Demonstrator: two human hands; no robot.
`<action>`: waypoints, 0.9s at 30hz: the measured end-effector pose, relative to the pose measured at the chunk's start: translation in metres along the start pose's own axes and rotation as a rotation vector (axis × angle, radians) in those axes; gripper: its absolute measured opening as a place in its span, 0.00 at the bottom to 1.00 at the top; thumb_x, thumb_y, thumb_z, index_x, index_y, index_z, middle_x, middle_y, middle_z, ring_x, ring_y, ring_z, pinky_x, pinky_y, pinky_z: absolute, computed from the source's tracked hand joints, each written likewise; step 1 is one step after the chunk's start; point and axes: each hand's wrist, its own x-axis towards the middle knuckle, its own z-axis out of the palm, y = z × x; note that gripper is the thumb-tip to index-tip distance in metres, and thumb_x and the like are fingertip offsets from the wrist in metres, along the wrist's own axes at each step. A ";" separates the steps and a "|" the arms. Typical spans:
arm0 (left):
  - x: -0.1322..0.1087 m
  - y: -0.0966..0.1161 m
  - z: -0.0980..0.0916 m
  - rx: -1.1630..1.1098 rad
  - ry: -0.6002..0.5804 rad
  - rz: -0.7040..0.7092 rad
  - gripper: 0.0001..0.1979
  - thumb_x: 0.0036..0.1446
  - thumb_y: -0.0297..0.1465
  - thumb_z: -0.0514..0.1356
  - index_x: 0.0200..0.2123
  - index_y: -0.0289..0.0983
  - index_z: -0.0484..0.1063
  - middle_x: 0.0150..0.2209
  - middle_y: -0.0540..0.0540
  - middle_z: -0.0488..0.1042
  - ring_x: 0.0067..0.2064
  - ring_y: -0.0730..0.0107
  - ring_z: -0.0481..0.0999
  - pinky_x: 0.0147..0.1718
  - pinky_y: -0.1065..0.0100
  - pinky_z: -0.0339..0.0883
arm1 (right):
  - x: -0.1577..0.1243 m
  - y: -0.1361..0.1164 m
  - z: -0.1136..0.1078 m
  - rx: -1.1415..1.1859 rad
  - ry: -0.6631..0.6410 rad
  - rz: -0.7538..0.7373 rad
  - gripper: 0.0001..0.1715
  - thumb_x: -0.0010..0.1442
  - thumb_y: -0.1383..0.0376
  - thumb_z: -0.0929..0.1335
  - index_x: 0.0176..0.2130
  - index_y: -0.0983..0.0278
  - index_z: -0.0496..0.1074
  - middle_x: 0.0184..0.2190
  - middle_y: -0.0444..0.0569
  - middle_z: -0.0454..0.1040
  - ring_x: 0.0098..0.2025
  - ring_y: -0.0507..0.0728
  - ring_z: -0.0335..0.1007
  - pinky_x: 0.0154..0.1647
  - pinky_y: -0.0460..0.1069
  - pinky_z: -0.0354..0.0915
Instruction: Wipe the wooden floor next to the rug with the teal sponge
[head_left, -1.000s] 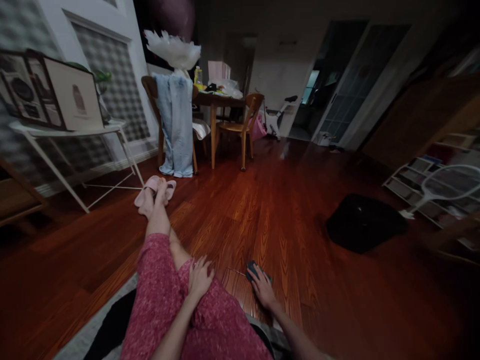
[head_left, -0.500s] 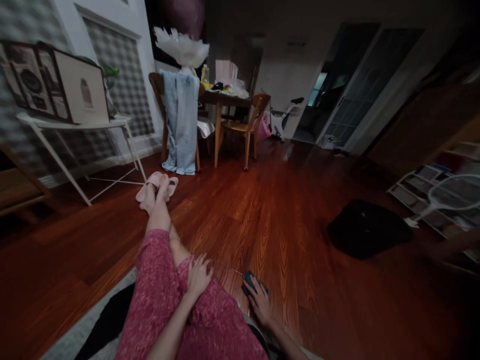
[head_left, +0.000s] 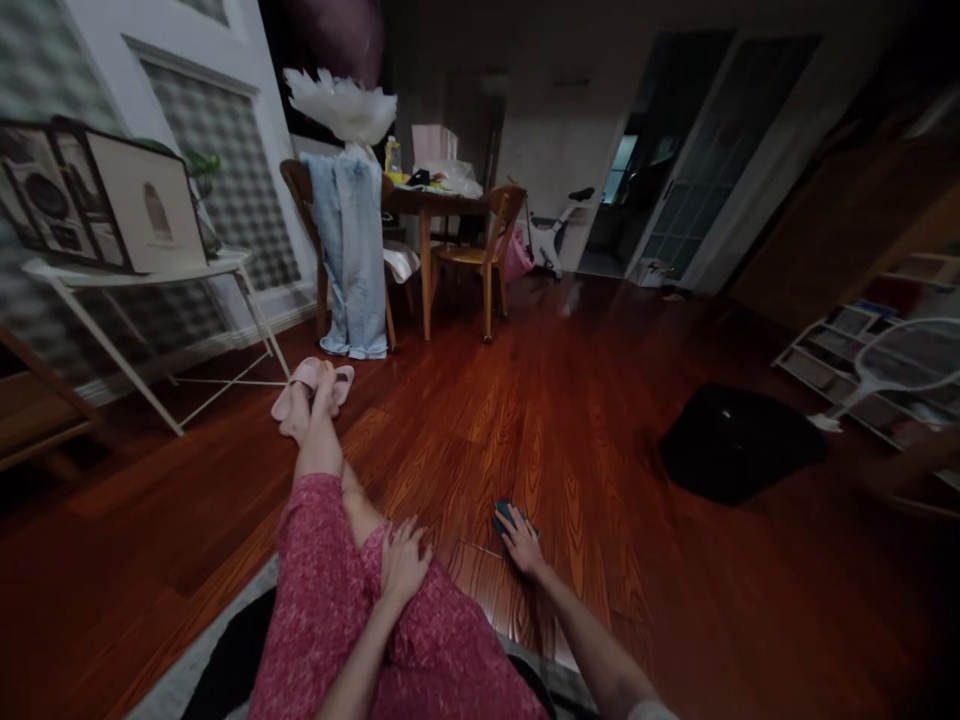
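Note:
My left hand [head_left: 406, 560] lies on the pink-red fabric over my knee [head_left: 373, 545], its fingers stretched out and holding nothing. Farther right, my right hand [head_left: 523, 545] is stretched forward above the wooden floor, with its fingers over a small dark teal object [head_left: 505, 514]. The hand covers much of that object, so its exact kind is hard to make out. My crossed legs reach forward to the left, the feet in pale pink slippers [head_left: 343, 388].
A white side table [head_left: 217, 262] with a printed box [head_left: 154, 205] stands left. Ahead, jeans [head_left: 349, 250] hang over a chair beside a dining table [head_left: 424, 200]. At right are a black bulky item [head_left: 739, 443], a racket [head_left: 904, 355] and a shelf [head_left: 832, 345].
My right hand has moved forward, away from my body, and the dark teal object has gone with it. My left hand stays on the knee. The view has shifted slightly.

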 end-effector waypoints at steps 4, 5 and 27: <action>0.002 -0.001 0.005 0.002 0.002 0.000 0.20 0.62 0.31 0.53 0.54 0.41 0.75 0.63 0.41 0.70 0.65 0.60 0.66 0.69 0.48 0.47 | 0.030 -0.016 -0.003 0.014 0.021 0.067 0.34 0.66 0.62 0.59 0.69 0.50 0.56 0.73 0.46 0.49 0.74 0.59 0.42 0.71 0.64 0.44; 0.003 -0.002 0.007 0.005 0.004 -0.002 0.20 0.62 0.31 0.53 0.54 0.40 0.75 0.63 0.41 0.70 0.65 0.60 0.66 0.69 0.48 0.46 | 0.028 -0.017 0.001 0.018 0.030 0.062 0.33 0.66 0.62 0.59 0.69 0.50 0.57 0.73 0.47 0.49 0.74 0.60 0.42 0.71 0.64 0.44; 0.000 0.001 -0.003 0.004 -0.002 0.008 0.19 0.62 0.31 0.53 0.54 0.40 0.76 0.62 0.40 0.71 0.65 0.58 0.67 0.68 0.48 0.48 | -0.006 -0.014 0.008 0.005 0.003 -0.124 0.31 0.69 0.60 0.56 0.69 0.47 0.55 0.73 0.43 0.48 0.74 0.56 0.40 0.72 0.62 0.42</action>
